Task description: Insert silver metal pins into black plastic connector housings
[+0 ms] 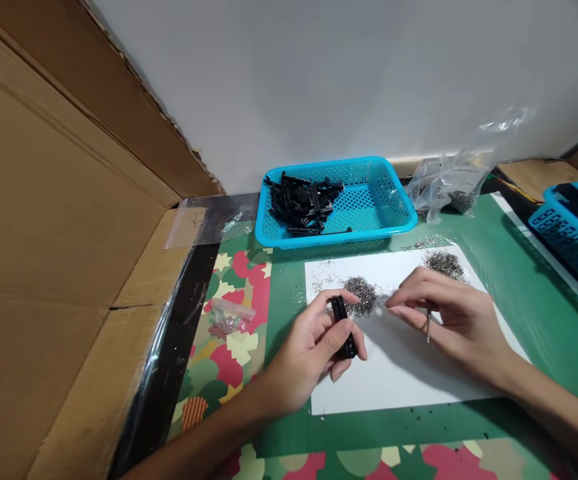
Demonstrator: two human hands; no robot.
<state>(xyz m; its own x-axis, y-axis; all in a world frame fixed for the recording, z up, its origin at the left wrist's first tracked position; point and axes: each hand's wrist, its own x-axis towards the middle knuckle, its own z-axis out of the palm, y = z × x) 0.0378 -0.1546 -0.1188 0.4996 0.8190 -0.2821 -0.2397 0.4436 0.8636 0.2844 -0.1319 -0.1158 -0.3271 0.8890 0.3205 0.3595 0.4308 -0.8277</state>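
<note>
My left hand (319,347) is closed around a narrow black plastic part (345,328), gripped between thumb and fingers over the white sheet (393,373). To its right, my right hand (449,320) has thumb and forefinger pinched together; whatever lies between the tips is too small to make out. A thin metal rod (428,327) is tucked in the same hand, its end sticking out below the fingers. Between the hands lies a pile of tiny metal pieces (361,297), like small springs or clips. Behind my right hand is a second such pile (443,265).
A blue basket (336,240) of black plastic parts (303,203) stands at the back, beside clear bags (449,183) of metal pieces. Another blue basket (569,223) is at the right. A small plastic bag (231,315) lies left; cardboard (69,233) walls that side.
</note>
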